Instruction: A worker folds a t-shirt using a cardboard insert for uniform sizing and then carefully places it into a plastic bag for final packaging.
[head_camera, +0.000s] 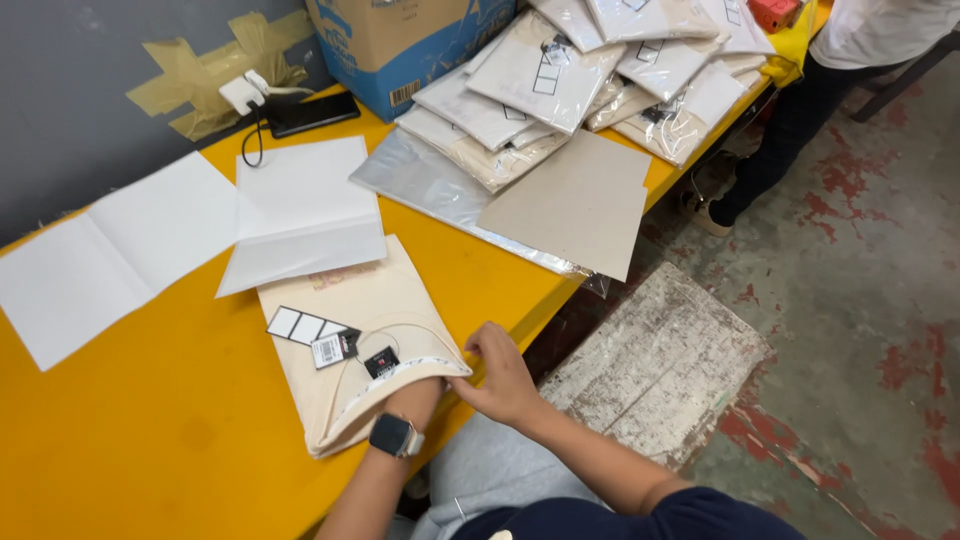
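A folded cream garment (365, 300) lies on the yellow table (150, 430) near its front edge, collar toward me. Black and white hang tags (318, 338) rest by the collar. My left hand (414, 400), with a dark watch on the wrist, is pushed inside the neck opening, so its fingers are hidden under the fabric. My right hand (500, 378) pinches the collar's edge at the right side of the opening. A white tissue sheet (300, 215) overlaps the garment's far end.
An unfolded white sheet (110, 250) lies at left. Grey cardboard (580, 200) sits on a clear plastic bag (420, 180). Behind are bagged garments (560, 80), a cardboard box (400, 40), a phone (310, 112) and charger (242, 95). Another person (860, 40) stands top right. A worn board (660, 365) lies on the floor.
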